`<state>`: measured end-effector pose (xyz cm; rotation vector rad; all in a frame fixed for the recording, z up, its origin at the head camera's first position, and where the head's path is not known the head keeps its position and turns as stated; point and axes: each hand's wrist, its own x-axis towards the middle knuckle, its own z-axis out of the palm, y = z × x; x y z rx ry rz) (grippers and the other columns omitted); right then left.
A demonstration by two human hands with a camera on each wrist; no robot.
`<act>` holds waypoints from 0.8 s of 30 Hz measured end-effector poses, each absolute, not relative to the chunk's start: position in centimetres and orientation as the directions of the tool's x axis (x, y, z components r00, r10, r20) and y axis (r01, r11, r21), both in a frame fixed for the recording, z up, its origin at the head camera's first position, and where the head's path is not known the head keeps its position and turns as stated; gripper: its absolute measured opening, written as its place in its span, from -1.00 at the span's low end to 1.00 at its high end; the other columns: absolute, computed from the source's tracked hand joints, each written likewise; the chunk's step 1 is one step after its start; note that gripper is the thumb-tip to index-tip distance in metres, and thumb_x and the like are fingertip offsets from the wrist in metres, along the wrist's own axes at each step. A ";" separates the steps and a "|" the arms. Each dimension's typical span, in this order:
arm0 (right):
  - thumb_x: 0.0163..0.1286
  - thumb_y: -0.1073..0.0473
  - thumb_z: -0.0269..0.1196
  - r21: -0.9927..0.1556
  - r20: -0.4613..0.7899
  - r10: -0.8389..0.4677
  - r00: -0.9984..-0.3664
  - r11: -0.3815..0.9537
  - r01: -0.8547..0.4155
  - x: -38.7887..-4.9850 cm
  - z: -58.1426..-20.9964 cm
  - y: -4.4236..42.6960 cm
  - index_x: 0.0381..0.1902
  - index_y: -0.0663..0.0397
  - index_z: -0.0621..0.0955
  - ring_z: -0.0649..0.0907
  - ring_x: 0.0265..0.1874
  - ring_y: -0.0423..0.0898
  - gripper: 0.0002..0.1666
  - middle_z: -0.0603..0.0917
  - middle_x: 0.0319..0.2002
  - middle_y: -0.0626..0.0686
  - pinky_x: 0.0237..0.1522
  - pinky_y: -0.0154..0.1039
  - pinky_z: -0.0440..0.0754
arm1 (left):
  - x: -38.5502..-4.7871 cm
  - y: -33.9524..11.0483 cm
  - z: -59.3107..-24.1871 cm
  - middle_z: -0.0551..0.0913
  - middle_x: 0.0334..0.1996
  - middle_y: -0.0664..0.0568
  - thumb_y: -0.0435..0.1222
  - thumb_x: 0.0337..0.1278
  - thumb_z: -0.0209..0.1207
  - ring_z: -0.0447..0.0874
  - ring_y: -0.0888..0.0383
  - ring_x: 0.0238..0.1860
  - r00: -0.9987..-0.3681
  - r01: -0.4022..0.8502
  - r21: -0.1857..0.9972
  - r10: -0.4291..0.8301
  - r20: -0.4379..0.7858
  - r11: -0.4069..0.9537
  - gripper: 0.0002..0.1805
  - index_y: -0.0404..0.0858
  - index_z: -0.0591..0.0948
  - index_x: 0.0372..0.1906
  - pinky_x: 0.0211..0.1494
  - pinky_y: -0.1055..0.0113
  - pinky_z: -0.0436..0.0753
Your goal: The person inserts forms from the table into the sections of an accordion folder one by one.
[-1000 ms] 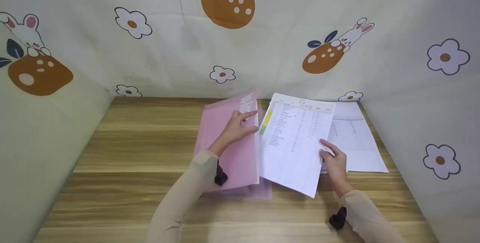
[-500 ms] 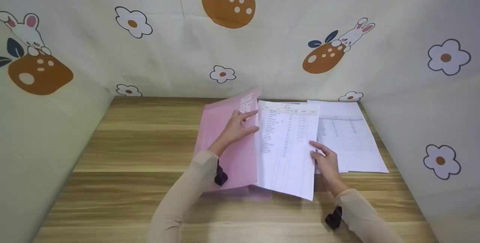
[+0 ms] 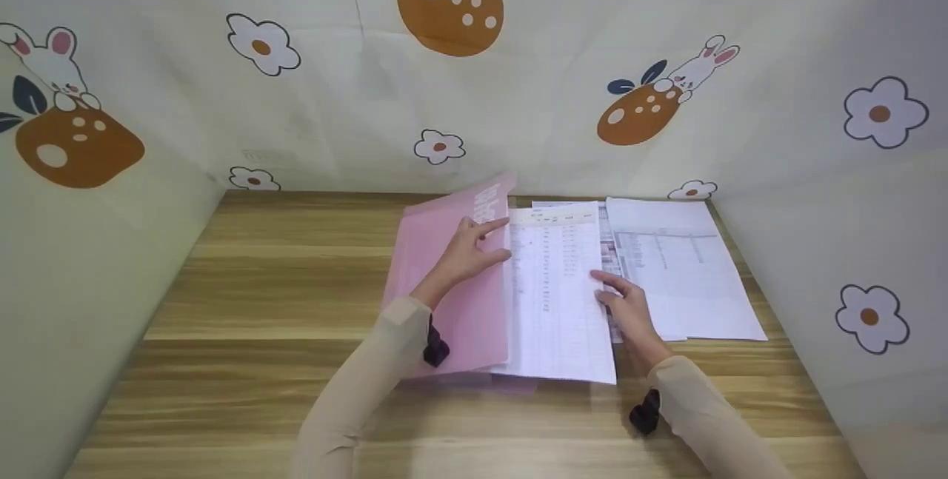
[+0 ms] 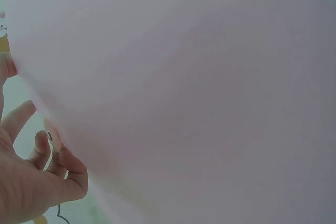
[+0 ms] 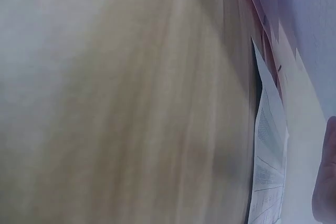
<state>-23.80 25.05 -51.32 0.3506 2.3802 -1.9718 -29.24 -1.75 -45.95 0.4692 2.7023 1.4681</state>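
Observation:
A pink folder (image 3: 474,331) lies in the middle of the table with its cover raised. At the cover's right edge, the thumb and forefinger of my left hand (image 3: 465,251) pinch it. The pink cover (image 4: 199,98) fills most of the left wrist view. My right hand (image 3: 629,312) pinches the right edge of a white printed sheet (image 3: 566,338) with columns of text. The sheet's left part is hidden behind the raised cover. In the right wrist view only a bit of my right hand (image 5: 325,182) shows at the right border.
Another white printed sheet (image 3: 685,286) lies at the back right. Between it and the held sheet, a paper with darker print (image 3: 608,249) partly shows. The wooden table (image 3: 281,301) is bounded by a patterned curtain (image 3: 333,109) behind and at both sides.
My right hand has moved left with the printed sheet, sliding its left side in behind the pink cover. More of the papers at right now shows. My left hand stays in place.

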 end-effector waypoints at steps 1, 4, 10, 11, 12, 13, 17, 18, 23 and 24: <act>0.20 0.38 0.00 -0.966 -0.168 0.143 -0.975 0.171 0.192 -24.0 -51.3 24.9 0.06 0.24 0.46 0.52 -0.19 -0.01 -0.57 0.44 0.02 0.19 -0.27 -0.30 0.46 | -29.2 -1.7 -46.0 0.24 -0.31 -0.05 -0.16 -0.15 0.25 0.24 0.09 -0.26 -0.955 0.243 0.824 0.275 0.111 0.511 -0.39 -0.05 0.44 0.15 -0.30 0.33 0.26; 0.20 0.38 0.00 -0.968 -0.171 0.123 -0.978 0.165 0.190 -24.5 -51.2 24.3 0.06 0.23 0.46 0.51 -0.14 0.02 -0.57 0.45 0.02 0.19 -0.21 -0.27 0.44 | -29.3 -1.7 -46.0 0.24 -0.30 -0.05 -0.15 -0.15 0.25 0.24 0.09 -0.25 -0.957 0.232 0.825 0.272 0.099 0.515 -0.39 -0.04 0.43 0.16 -0.29 0.32 0.26; 0.16 0.42 0.02 -0.974 -0.134 0.117 -0.984 0.168 0.152 -25.0 -51.5 23.2 0.02 0.26 0.49 0.49 -0.13 0.01 -0.58 0.47 0.01 0.19 -0.19 -0.29 0.41 | -29.2 -1.7 -45.9 0.23 -0.29 -0.04 -0.14 -0.15 0.25 0.23 0.09 -0.24 -0.959 0.221 0.829 0.269 0.089 0.513 -0.39 -0.03 0.43 0.16 -0.29 0.32 0.26; 0.15 0.43 0.02 -0.976 -0.124 0.120 -0.985 0.165 0.143 -25.1 -51.6 23.0 0.01 0.28 0.50 0.50 -0.15 0.01 -0.58 0.47 0.00 0.20 -0.20 -0.30 0.41 | -29.1 -1.7 -45.9 0.23 -0.29 -0.04 -0.15 -0.15 0.25 0.23 0.09 -0.24 -0.959 0.223 0.829 0.269 0.091 0.514 -0.39 -0.03 0.43 0.16 -0.29 0.32 0.26; 0.13 0.44 0.03 -0.976 -0.111 0.128 -0.986 0.171 0.132 -25.1 -51.7 22.8 -0.01 0.29 0.51 0.50 -0.16 -0.01 -0.58 0.48 -0.01 0.20 -0.22 -0.32 0.41 | -29.1 -1.7 -45.9 0.23 -0.30 -0.04 -0.15 -0.15 0.25 0.24 0.09 -0.25 -0.958 0.226 0.828 0.269 0.095 0.513 -0.39 -0.03 0.43 0.16 -0.29 0.32 0.26; 0.11 0.46 0.04 -0.979 -0.100 0.135 -0.986 0.164 0.122 -25.1 -51.8 22.6 -0.02 0.30 0.51 0.51 -0.18 0.00 -0.59 0.49 -0.03 0.21 -0.24 -0.33 0.42 | -29.1 -1.7 -45.9 0.24 -0.30 -0.04 -0.15 -0.15 0.25 0.24 0.09 -0.25 -0.958 0.230 0.825 0.269 0.099 0.516 -0.39 -0.03 0.43 0.16 -0.29 0.32 0.26; 0.08 0.49 0.05 -0.983 -0.067 0.148 -0.987 0.161 0.090 -25.2 -52.1 21.8 -0.06 0.36 0.53 0.51 -0.19 -0.01 -0.60 0.51 -0.05 0.24 -0.23 -0.33 0.41 | -29.1 -1.6 -45.8 0.24 -0.31 -0.03 -0.15 -0.16 0.25 0.24 0.09 -0.24 -0.958 0.235 0.821 0.268 0.104 0.520 -0.39 -0.04 0.44 0.15 -0.28 0.31 0.27; 0.08 0.49 0.05 -0.982 -0.063 0.149 -0.987 0.165 0.088 -25.2 -52.2 21.6 -0.07 0.36 0.53 0.50 -0.17 -0.01 -0.60 0.51 -0.05 0.24 -0.21 -0.33 0.41 | -29.1 -1.6 -45.8 0.24 -0.31 -0.03 -0.15 -0.16 0.25 0.25 0.09 -0.24 -0.958 0.234 0.822 0.269 0.103 0.519 -0.39 -0.04 0.44 0.15 -0.27 0.31 0.28; 0.07 0.50 0.04 -0.984 -0.069 0.142 -0.987 0.153 0.091 -25.3 -52.6 20.8 -0.07 0.36 0.53 0.47 -0.10 0.02 -0.60 0.51 -0.05 0.24 -0.13 -0.26 0.37 | -29.2 -1.6 -45.9 0.24 -0.30 -0.02 -0.15 -0.16 0.26 0.25 0.09 -0.23 -0.958 0.232 0.822 0.269 0.100 0.521 -0.39 -0.04 0.44 0.15 -0.26 0.31 0.29; 0.08 0.50 0.04 -0.984 -0.074 0.138 -0.988 0.153 0.095 -25.3 -52.6 20.7 -0.07 0.34 0.54 0.48 -0.10 0.02 -0.60 0.51 -0.05 0.23 -0.13 -0.26 0.37 | -29.2 -1.6 -46.0 0.24 -0.30 -0.02 -0.15 -0.16 0.26 0.25 0.09 -0.23 -0.958 0.233 0.821 0.269 0.101 0.522 -0.39 -0.04 0.44 0.15 -0.26 0.31 0.29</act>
